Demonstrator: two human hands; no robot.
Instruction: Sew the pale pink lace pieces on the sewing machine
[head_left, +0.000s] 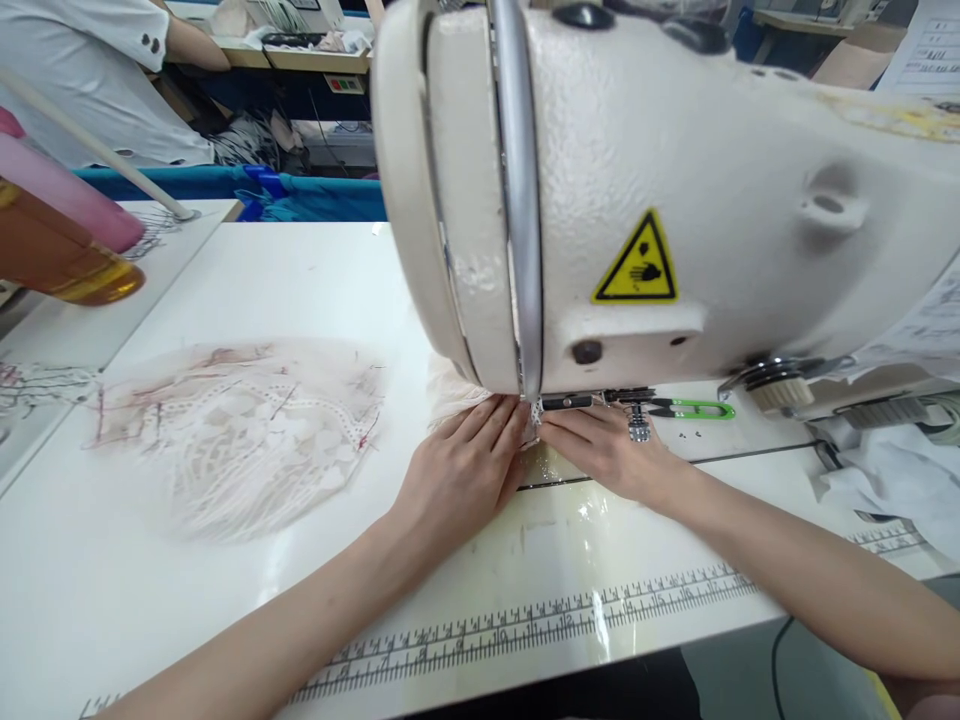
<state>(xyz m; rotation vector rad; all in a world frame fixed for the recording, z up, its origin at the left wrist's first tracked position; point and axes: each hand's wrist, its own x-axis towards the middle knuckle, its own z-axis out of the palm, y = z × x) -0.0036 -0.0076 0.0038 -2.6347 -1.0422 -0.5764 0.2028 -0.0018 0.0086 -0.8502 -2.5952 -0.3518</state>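
A pale, sheer lace fabric [454, 392] lies under the head of a white sewing machine [637, 190]. My left hand [465, 460] rests on this fabric with its fingers stretched out flat, left of the needle area; its thumb is hidden. Close on the other side of the presser foot, my right hand [611, 455] has its fingers together and its fingertips at the fabric's edge, partly behind a metal attachment [637, 420]. The needle itself is hard to make out. Another lace piece [262, 440], with reddish threads, is spread on the table at the left.
Green thread snips [694, 409] lie behind my right wrist. A printed ruler strip [495, 640] runs along the table's front edge. Bottles [67, 245] stand at the far left, near loose threads [45, 385]. White cloth [892, 480] lies right. A person in white [90, 80] is beyond.
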